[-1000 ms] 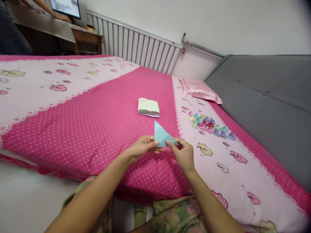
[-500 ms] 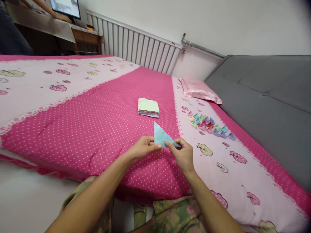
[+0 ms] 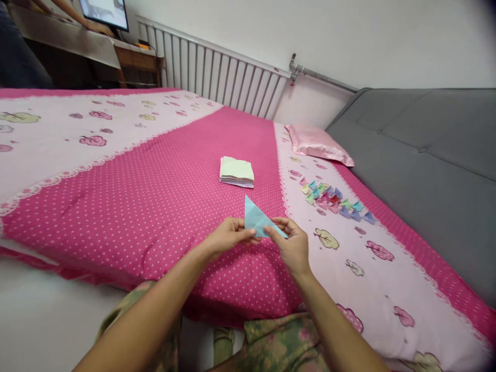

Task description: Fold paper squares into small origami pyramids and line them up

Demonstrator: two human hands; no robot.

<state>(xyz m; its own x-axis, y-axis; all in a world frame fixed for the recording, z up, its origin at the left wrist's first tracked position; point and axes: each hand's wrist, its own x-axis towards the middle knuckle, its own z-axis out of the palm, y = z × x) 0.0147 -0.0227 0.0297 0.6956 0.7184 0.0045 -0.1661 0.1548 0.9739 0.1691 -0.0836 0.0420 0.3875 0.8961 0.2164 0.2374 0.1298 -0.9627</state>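
A light blue sheet of paper (image 3: 256,217), folded into a triangle, is held up between both hands above the bed's near edge. My left hand (image 3: 231,235) pinches its lower left part, thumb in front and fingers behind. My right hand (image 3: 292,243) grips the lower right side, its thumb pressed on the front face and the fingers partly hidden behind the paper. Beyond the hands lies a stack of square paper sheets (image 3: 237,171) with a pale green one on top. To the right, several small folded paper pieces (image 3: 334,199) in many colours rest in rows on the bedspread.
The pink dotted bedspread (image 3: 174,181) covers the bed. A pink satin pillow (image 3: 320,144) lies by the grey padded headboard (image 3: 426,150). A white radiator (image 3: 217,67) lines the wall. At the far left, a person's arm (image 3: 75,14) reaches over a desk with a monitor (image 3: 105,11).
The folded blue paper has shifted slightly left and down. My left thumb has slid a little left, and the right-hand fingers have loosened and moved slightly left behind the paper.
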